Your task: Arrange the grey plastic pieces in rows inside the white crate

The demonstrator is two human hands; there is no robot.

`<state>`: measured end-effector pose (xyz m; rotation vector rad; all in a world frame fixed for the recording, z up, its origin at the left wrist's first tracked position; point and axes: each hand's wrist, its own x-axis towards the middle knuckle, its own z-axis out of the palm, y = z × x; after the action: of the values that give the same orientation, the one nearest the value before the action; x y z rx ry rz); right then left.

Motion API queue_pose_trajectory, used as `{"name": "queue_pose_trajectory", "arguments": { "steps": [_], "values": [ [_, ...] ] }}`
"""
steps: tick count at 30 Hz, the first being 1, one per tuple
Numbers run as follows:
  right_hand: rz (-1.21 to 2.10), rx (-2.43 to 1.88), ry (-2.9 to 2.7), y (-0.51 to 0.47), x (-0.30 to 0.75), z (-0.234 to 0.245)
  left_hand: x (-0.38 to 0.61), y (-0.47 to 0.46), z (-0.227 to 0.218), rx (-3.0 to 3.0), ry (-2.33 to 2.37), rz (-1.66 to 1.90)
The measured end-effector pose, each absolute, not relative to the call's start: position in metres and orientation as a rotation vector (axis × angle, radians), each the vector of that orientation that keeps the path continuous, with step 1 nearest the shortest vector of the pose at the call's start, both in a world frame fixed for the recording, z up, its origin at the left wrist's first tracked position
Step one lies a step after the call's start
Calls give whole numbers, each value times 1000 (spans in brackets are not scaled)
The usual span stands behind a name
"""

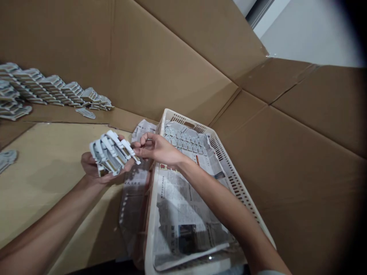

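Observation:
My left hand (93, 170) cradles a stack of several grey-white plastic parts (111, 152), fanned out and tilted, with its fingers curled under them. My right hand (157, 149) reaches across from the right and pinches the end of the rightmost part in that stack between thumb and fingers. Both hands hover over the cardboard-covered surface, just left of a white perforated plastic crate (229, 172). The crate is lined with newspaper (183, 206), and more grey parts (183, 138) lie in rows at its far end.
Long rows of the same grey parts (54, 89) are stacked on the cardboard at the far left, with a few loose ones (7, 158) at the left edge. Tall cardboard sheets (160, 57) wall off the back and right. A loose sheet of newspaper (134, 198) lies beside the crate.

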<state>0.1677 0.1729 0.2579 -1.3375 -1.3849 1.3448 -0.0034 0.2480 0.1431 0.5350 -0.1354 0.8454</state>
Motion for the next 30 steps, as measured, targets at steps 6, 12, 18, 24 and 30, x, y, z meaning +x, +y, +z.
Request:
{"name": "queue_pose_trajectory", "arguments": {
  "steps": [6,12,18,24,30],
  "values": [
    [1389,-1400,-1363,164,174,263,-6,252,144,720,-288,726],
    [1109,-1466,-1662,144,196,296,-4,251,146,678,-221,751],
    [623,-2146,-1184,129,323,267,11,242,158,507,30,811],
    [560,-2383,-971,114,381,193,16,242,154,441,137,790],
    [505,-2373,-965,123,389,168,19,244,147,498,119,755]
  ]
}}
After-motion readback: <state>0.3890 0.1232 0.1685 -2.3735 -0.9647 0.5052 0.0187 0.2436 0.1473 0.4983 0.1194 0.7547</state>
